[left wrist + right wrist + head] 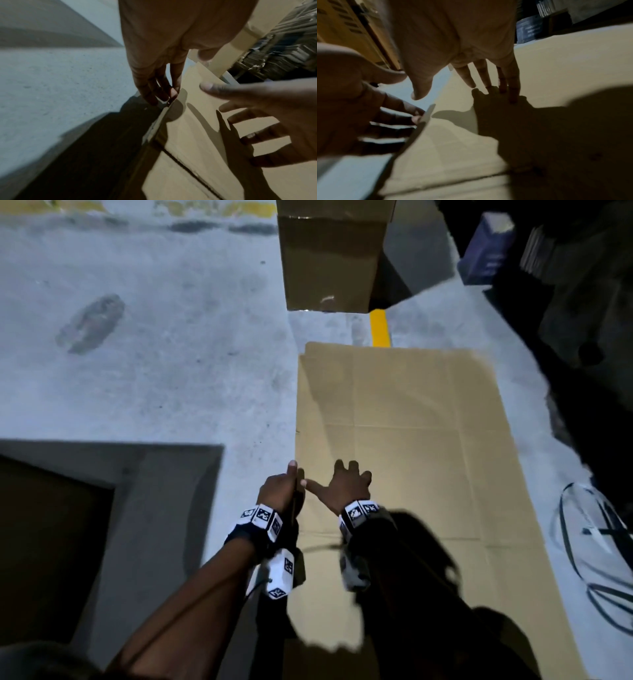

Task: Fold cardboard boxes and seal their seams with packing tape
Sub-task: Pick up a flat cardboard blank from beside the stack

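A flattened cardboard box (411, 440) lies on the concrete floor (154, 354), right of centre. An assembled box (329, 258) stands beyond it.

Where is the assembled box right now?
Head view: the assembled box stands on the floor at top centre, beyond the flat cardboard, away from both hands.

A flattened cardboard box (404, 440), plain tan with crease lines, is lying flat on the floor, stretching from about 6 o'clock toward 12. Its left edge is lifting slightly near 7 o'clock. An assembled cardboard box (329, 258) is standing upright at 12 o'clock, well apart.
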{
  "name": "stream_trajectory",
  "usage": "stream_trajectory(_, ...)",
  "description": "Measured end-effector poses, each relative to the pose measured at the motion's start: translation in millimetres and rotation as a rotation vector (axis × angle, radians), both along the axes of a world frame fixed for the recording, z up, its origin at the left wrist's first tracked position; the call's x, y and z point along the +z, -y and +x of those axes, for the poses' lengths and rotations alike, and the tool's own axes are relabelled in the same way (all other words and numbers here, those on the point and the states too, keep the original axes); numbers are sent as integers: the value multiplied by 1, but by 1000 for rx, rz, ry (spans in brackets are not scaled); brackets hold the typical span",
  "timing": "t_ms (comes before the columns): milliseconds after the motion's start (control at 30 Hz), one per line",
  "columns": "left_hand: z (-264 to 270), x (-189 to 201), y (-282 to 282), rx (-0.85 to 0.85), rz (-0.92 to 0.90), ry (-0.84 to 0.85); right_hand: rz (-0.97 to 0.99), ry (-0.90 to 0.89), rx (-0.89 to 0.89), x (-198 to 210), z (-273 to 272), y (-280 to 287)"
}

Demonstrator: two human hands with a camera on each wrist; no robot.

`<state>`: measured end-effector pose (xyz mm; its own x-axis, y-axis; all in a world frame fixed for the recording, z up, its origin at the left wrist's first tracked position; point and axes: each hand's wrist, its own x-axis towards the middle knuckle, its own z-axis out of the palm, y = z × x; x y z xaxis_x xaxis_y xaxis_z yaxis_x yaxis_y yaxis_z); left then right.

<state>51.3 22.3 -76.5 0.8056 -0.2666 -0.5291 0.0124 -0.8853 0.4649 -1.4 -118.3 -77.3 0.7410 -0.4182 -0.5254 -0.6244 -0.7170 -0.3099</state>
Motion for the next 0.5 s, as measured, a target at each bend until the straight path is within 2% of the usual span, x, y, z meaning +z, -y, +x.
stream_trajectory(33, 1, 2, -3, 142, -118, -96, 19, -15, -13, 4, 3, -1)
stream_trajectory(100, 0, 9, -5, 539, -496, -375, 80, -14, -65, 11, 6, -4)
stream_trajectory(167, -8, 17, -1, 739, -772, -552, 117, 18, -114, 13, 3, -5)
stream_trajectory(233, -12, 16, 4, 753, -852, -598, 176, 83, -141, 19, 0, -1)
stream_trajectory(367, -22, 4, 13, 662, -847, -639, 373, 216, -121, 36, -10, 33)
stream_trajectory(433, -24, 5, 22, 640, -856, -680, 649, 261, -220, 40, -24, 49)
stream_trajectory(500, -24, 9, 34, 558, -877, -707, 929, 265, -423, 40, -37, 63)
